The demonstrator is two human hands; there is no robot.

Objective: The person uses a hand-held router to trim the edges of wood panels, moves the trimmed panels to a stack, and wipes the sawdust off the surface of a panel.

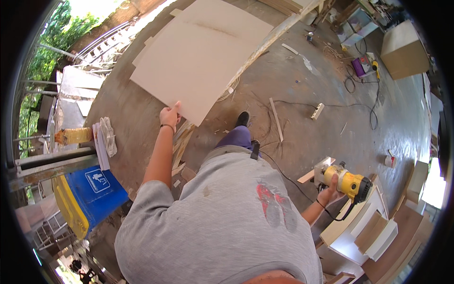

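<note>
My left hand (pixel 171 117) is closed on the near left edge of a large pale wooden board (pixel 203 52), its thumb lying on top. Other sheets show their edges beneath the board on its left side. Out to my right, my right hand (pixel 330 191) is wrapped round a yellow and black trim router (pixel 347 181). A black cord hangs from the tool and loops past my wrist. The board's near corner points toward my legs, and the router is held well apart from it.
A power strip (pixel 318 111) and trailing cables lie on the concrete floor, with a thin wood strip (pixel 276 119) nearby. To my left stands a blue and yellow bin (pixel 97 189). Wooden cabinet parts (pixel 359 227) are at the lower right, a large box (pixel 404 49) at the far right.
</note>
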